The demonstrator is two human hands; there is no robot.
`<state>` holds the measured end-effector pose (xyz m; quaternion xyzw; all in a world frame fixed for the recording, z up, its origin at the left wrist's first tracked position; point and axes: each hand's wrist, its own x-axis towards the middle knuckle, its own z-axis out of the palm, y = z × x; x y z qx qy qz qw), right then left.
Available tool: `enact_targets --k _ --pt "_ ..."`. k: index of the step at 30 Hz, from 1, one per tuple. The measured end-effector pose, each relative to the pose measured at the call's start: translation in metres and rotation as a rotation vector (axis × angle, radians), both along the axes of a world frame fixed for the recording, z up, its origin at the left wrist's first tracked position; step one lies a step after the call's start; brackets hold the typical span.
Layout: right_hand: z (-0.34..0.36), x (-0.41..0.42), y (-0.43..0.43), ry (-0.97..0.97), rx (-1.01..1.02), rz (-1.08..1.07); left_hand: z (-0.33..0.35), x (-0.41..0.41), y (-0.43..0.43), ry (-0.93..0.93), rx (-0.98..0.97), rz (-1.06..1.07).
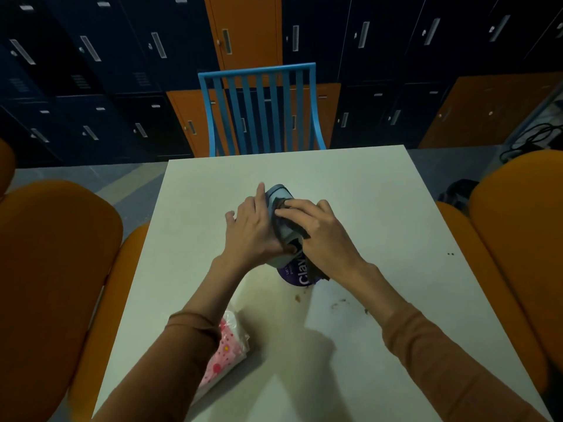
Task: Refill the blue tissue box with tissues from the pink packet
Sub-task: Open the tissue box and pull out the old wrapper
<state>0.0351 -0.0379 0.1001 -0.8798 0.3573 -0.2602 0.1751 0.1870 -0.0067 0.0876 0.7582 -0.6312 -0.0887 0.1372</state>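
At mid tabletop (365,193), left hand (254,229) is bracing the blue tissue box (281,194) with straight fingers, right hand (323,233) curling fingers over it; pink packet (227,351) is lying near-left, under left forearm.

A soft light-blue tissue box (285,225) with dark brown trim is seen tilted at the middle of the white table (365,193). Its purple end panel, printed with white lettering, is turned toward the camera. The box is pressed on one side by the left hand (253,229) and gripped from above by the right hand (320,233). A clear plastic pink packet (227,350), printed with dots and flowers, is laid nearer the table's left edge and partly hidden from view. White tissues (234,319) are shown at its far end.
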Motion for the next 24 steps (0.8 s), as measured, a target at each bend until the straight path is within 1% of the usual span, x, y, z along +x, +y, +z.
enact_targets --k 2,5,8,10,13,15,20,22,24 --pt "-0.001 -0.004 0.010 -0.025 0.016 0.043 0.000 0.003 -0.005 0.004 -0.039 -0.035" --pt "-0.009 -0.017 0.025 -0.070 -0.001 0.063 -0.003 0.007 -0.001 0.074 -0.130 -0.079" --pt "-0.014 -0.019 0.023 -0.108 0.031 -0.001 -0.007 0.009 0.010 0.101 -0.204 -0.098" --pt "-0.012 -0.010 0.011 -0.107 0.051 -0.061 -0.010 0.010 0.016 0.094 -0.213 -0.122" --pt "-0.011 0.005 0.003 -0.080 0.036 -0.045 -0.015 0.015 0.022 0.127 -0.209 -0.080" --pt "-0.018 0.007 0.014 -0.083 0.019 0.000 -0.021 0.019 0.030 0.170 -0.215 -0.048" --pt "-0.051 -0.012 0.048 -0.074 0.071 0.042 -0.043 0.021 0.048 0.247 -0.216 0.043" --pt "-0.051 -0.012 0.041 -0.074 0.094 0.019 -0.047 0.019 0.049 0.283 -0.210 0.066" --pt "-0.043 -0.003 0.029 -0.080 0.167 -0.074 -0.049 0.016 0.049 0.309 -0.212 0.084"
